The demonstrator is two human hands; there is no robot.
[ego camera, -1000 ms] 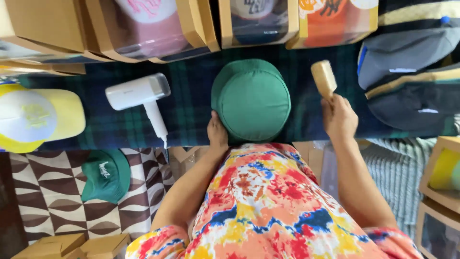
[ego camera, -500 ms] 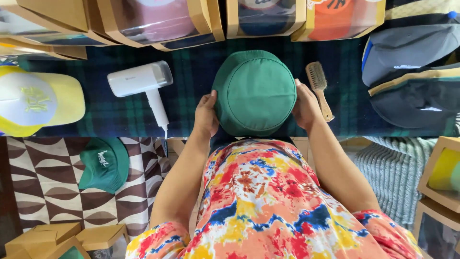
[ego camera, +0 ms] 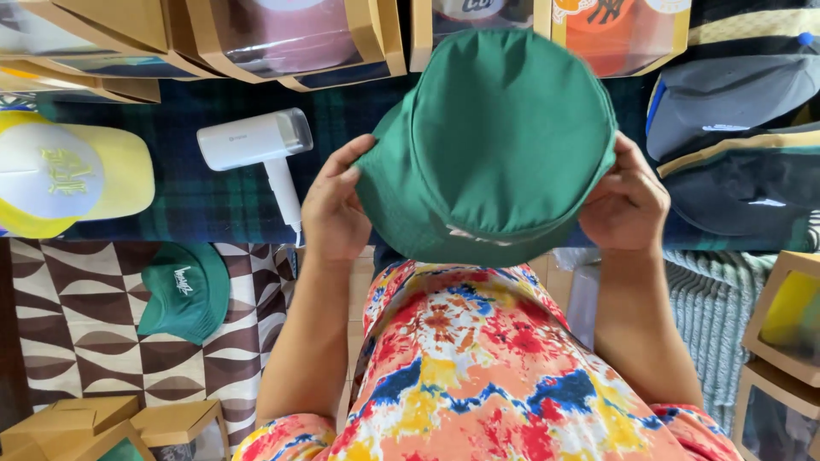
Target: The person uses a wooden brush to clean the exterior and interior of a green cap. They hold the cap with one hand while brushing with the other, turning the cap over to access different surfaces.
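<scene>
A green bucket hat (ego camera: 491,145) is lifted up close to the camera, above the dark plaid table cover (ego camera: 205,201). My left hand (ego camera: 335,205) grips its brim on the left side. My right hand (ego camera: 626,198) grips the brim on the right side. The hat's round crown faces me and hides the middle of the table, and the wooden brush is out of sight.
A white hair dryer (ego camera: 256,149) lies left of the hat. A yellow and white cap (ego camera: 68,175) sits at far left. Boxed caps (ego camera: 282,38) line the back; dark caps (ego camera: 735,145) are stacked at right. A green cap (ego camera: 184,290) lies on the patterned floor.
My right hand put down the wooden brush and joined the left on the green hat. Both hands then raised the hat off the table toward the camera.
</scene>
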